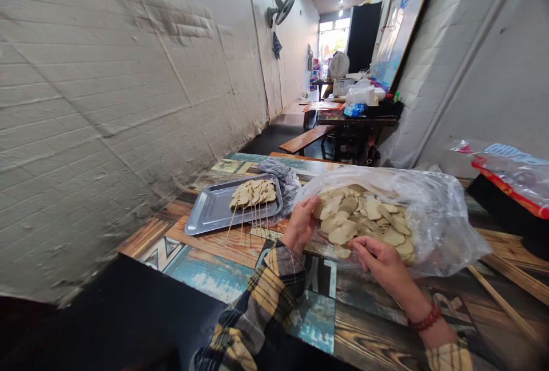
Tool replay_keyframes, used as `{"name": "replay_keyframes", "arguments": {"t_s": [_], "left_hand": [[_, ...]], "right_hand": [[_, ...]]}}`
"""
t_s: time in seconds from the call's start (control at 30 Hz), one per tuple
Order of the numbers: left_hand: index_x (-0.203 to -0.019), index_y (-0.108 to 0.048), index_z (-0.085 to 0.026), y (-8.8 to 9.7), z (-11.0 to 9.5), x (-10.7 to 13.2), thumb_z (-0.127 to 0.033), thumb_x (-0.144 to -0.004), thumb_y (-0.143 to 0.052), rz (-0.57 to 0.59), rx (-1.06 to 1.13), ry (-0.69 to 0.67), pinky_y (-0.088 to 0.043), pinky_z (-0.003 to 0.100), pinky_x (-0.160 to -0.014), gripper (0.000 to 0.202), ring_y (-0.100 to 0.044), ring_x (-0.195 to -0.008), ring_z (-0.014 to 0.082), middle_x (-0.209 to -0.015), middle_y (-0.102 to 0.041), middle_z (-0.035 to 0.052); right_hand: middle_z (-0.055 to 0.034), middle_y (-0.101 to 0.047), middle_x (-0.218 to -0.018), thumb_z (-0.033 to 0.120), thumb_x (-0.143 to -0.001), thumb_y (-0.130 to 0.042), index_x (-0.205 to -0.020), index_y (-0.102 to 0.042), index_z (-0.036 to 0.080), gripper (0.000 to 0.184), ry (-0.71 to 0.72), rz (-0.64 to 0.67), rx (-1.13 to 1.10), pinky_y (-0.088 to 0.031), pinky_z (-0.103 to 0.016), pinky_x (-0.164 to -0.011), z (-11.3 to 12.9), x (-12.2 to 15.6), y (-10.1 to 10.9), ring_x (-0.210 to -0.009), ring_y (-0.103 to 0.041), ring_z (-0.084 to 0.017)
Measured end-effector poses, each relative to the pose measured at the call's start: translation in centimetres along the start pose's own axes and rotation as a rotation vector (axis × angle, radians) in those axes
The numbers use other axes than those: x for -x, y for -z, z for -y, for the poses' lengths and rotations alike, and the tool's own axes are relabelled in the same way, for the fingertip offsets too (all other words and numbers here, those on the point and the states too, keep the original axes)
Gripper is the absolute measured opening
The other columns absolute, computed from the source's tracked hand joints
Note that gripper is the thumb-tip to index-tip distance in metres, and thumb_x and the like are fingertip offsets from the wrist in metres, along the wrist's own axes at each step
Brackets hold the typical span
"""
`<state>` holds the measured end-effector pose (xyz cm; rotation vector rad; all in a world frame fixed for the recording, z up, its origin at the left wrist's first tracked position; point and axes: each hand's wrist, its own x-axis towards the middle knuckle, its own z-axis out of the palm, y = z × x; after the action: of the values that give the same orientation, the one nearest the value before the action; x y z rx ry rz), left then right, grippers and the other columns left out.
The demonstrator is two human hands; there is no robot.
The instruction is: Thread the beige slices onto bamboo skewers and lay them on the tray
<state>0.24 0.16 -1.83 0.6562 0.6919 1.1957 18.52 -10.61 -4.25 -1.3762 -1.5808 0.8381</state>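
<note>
A clear plastic bag (441, 216) lies open on the table, full of thin beige slices (381, 214) that look like potato. My left hand (301, 222) is closed at the bag's left edge, thumb and fingers on several overlapping slices (337, 225). At the lower end of these slices, my right hand (380, 259) pinches what looks like a skewer, mostly hidden by fingers and slices. Left of the bag, a metal tray (210, 205) carries finished-looking skewers of slices (253, 192), their bare sticks pointing toward me over the rim.
Crumpled dark plastic (278, 172) lies between tray and bag. Long thin sticks (506, 302) rest on the patterned wooden table (364, 325) at right, near a black container (493, 199) with red-edged packaging. Behind are a bench (304, 139) and another cluttered table (360, 121).
</note>
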Motion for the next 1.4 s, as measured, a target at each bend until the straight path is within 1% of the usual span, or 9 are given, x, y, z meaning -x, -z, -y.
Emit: {"name": "replay_keyframes", "arguments": {"t_s": [0.13, 0.37, 0.83, 0.9, 1.0, 1.07, 1.13, 1.2, 1.4], "left_hand": [[-0.074, -0.071, -0.013, 0.2, 0.2, -0.1, -0.036, -0.052, -0.097, -0.023, -0.012, -0.012, -0.047, 0.022, -0.062, 0.041, -0.061, -0.064, 0.0104, -0.073, -0.070, 0.0021], [-0.076, -0.072, -0.013, 0.5, -0.2, -0.5, -0.035, -0.048, -0.096, -0.138, 0.023, -0.043, -0.043, 0.023, -0.056, 0.043, -0.060, -0.060, 0.0117, -0.070, -0.071, 0.0026], [-0.072, -0.072, -0.012, 0.6, 0.2, -0.5, -0.036, -0.049, -0.096, -0.135, -0.034, -0.066, -0.044, 0.023, -0.058, 0.040, -0.060, -0.060, 0.0110, -0.069, -0.070, 0.0033], [-0.078, -0.073, -0.013, 0.3, 0.1, -0.4, -0.038, -0.053, -0.095, -0.113, -0.001, -0.055, -0.047, 0.024, -0.060, 0.041, -0.062, -0.063, 0.0128, -0.073, -0.072, 0.0039], [-0.088, -0.073, -0.015, -0.1, -0.3, -0.2, -0.050, -0.069, -0.085, -0.071, 0.073, -0.003, -0.052, 0.027, -0.063, 0.041, -0.066, -0.067, 0.0165, -0.079, -0.074, 0.0067], [-0.089, -0.073, -0.016, -0.3, -0.5, 0.1, -0.056, -0.077, -0.077, -0.042, 0.104, 0.057, -0.053, 0.027, -0.062, 0.042, -0.067, -0.066, 0.0166, -0.079, -0.074, 0.0085], [-0.088, -0.072, -0.016, -0.4, -0.7, 0.3, -0.057, -0.080, -0.074, -0.018, 0.118, 0.103, -0.052, 0.027, -0.062, 0.043, -0.066, -0.063, 0.0157, -0.079, -0.074, 0.0089], [-0.089, -0.073, -0.016, -0.4, -0.5, 0.4, -0.055, -0.077, -0.078, -0.006, 0.108, 0.107, -0.053, 0.027, -0.063, 0.041, -0.066, -0.064, 0.0158, -0.080, -0.074, 0.0079], [-0.091, -0.075, -0.014, 0.0, 0.6, 0.1, -0.035, -0.055, -0.095, 0.048, 0.066, 0.029, -0.053, 0.028, -0.069, 0.046, -0.068, -0.070, 0.0170, -0.084, -0.076, 0.0067]], "right_hand": [[0.0025, -0.055, -0.049, 0.056, -0.093, -0.051, -0.085, -0.074, 0.020, 0.044, 0.005, 0.008, 0.040, -0.041, -0.028, -0.052, 0.3, -0.1, 0.0, -0.048, -0.052, -0.016], [-0.0004, -0.063, -0.055, 0.053, -0.092, -0.053, -0.093, -0.078, 0.020, 0.041, -0.006, 0.026, 0.097, -0.045, -0.029, -0.053, 0.3, 0.1, 0.3, -0.051, -0.058, -0.018], [0.0014, -0.057, -0.052, 0.055, -0.094, -0.051, -0.087, -0.076, 0.021, 0.042, 0.029, -0.007, 0.107, -0.043, -0.029, -0.054, 0.1, 0.2, 0.2, -0.050, -0.055, -0.018], [0.0021, -0.056, -0.052, 0.056, -0.093, -0.052, -0.088, -0.075, 0.020, 0.043, -0.009, -0.003, 0.058, -0.041, -0.029, -0.054, -0.2, 0.1, 0.2, -0.051, -0.054, -0.017], [0.0034, -0.052, -0.052, 0.061, -0.091, -0.051, -0.093, -0.074, 0.019, 0.048, -0.086, 0.013, -0.062, -0.038, -0.027, -0.050, -0.4, -0.1, 0.2, -0.049, -0.049, -0.016], [0.0044, -0.050, -0.052, 0.066, -0.088, -0.053, -0.094, -0.072, 0.018, 0.052, -0.134, 0.017, -0.137, -0.034, -0.026, -0.047, -0.2, -0.2, 0.3, -0.047, -0.045, -0.014], [0.0052, -0.048, -0.050, 0.069, -0.083, -0.056, -0.093, -0.072, 0.018, 0.054, -0.170, 0.006, -0.181, -0.032, -0.025, -0.045, 0.2, -0.2, 0.4, -0.045, -0.043, -0.013], [0.0055, -0.048, -0.050, 0.069, -0.081, -0.059, -0.092, -0.072, 0.017, 0.055, -0.188, -0.002, -0.199, -0.032, -0.025, -0.045, 0.7, -0.2, 0.4, -0.045, -0.042, -0.013], [0.0045, -0.050, -0.052, 0.065, -0.083, -0.058, -0.093, -0.073, 0.017, 0.051, -0.187, 0.014, -0.168, -0.033, -0.025, -0.045, 0.6, -0.2, 0.3, -0.045, -0.043, -0.012]]}}
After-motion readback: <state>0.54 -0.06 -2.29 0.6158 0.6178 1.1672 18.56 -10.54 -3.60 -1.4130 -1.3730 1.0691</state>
